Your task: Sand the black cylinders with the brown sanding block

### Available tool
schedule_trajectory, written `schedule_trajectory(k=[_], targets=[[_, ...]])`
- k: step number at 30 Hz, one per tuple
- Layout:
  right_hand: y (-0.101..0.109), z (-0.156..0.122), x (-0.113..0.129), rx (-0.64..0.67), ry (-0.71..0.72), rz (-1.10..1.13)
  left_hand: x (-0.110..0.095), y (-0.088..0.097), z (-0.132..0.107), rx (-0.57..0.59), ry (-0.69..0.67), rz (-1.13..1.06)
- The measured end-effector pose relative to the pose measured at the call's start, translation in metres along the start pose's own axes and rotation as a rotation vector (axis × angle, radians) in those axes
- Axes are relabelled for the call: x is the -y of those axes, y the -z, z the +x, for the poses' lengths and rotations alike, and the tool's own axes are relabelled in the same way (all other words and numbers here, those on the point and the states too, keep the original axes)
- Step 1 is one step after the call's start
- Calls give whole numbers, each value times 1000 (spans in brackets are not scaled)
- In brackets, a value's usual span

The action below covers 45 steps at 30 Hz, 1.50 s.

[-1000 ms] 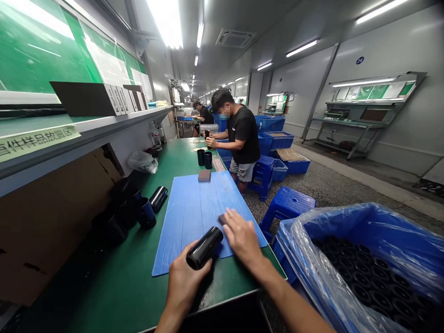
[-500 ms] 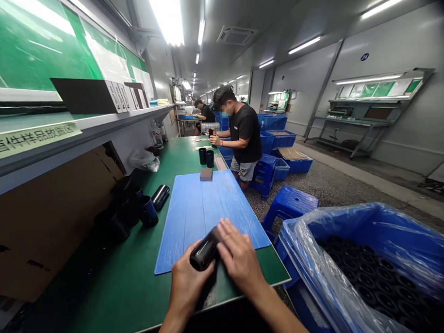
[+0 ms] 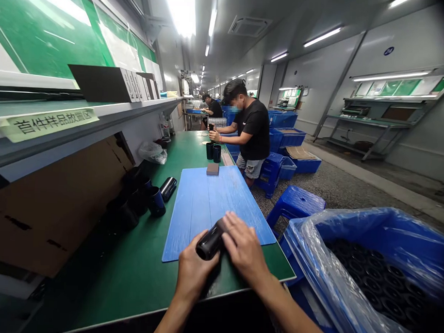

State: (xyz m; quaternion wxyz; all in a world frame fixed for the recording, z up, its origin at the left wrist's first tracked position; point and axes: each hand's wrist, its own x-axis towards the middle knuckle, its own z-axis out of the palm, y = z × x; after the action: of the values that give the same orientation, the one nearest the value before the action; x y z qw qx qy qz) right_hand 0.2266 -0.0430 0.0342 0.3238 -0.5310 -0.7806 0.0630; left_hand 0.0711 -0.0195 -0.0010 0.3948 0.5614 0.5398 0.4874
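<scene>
A glossy black cylinder (image 3: 209,243), open at the near end like a cup or a housing, lies tilted over the near edge of the blue mat (image 3: 195,204). My left hand (image 3: 193,267) is wrapped round its near end. Across the far end presses my right hand (image 3: 245,247), its fingers together and fairly straight. Under those fingers shows the edge of a dark brown-grey pad (image 3: 223,226), mostly hidden, which resembles the sanding block (image 3: 212,169) at the mat's far edge. More black cylinders (image 3: 156,201) stand left of the mat, and one (image 3: 168,188) lies on its side.
At right is a blue bin (image 3: 296,232) lined with clear plastic, full of black round parts. A blue stool (image 3: 297,200) stands behind it. Across the green table (image 3: 130,280) a co-worker (image 3: 250,124) handles a black part, near two black cylinders (image 3: 213,151). A shelf (image 3: 136,114) overhangs the left.
The view has turned slightly left, so everything sits further right in it. Both hands keep their hold on the cylinder; the right hand has shifted only slightly against it.
</scene>
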Motion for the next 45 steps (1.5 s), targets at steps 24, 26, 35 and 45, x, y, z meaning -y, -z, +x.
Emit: schedule_trajectory(k=[24,26,35,45], targets=[[2,2,5,3,14,-14,-5,0,-2,-10,9,-20],[3,3,4,54,111,9,-4,1,-2,-1,-6,-60],[0,4,0,20,56,-10,-3,0,0,-1,-1,-18],[11,20,-40,-189,-174,123,-7,1,2,-42,34,23]])
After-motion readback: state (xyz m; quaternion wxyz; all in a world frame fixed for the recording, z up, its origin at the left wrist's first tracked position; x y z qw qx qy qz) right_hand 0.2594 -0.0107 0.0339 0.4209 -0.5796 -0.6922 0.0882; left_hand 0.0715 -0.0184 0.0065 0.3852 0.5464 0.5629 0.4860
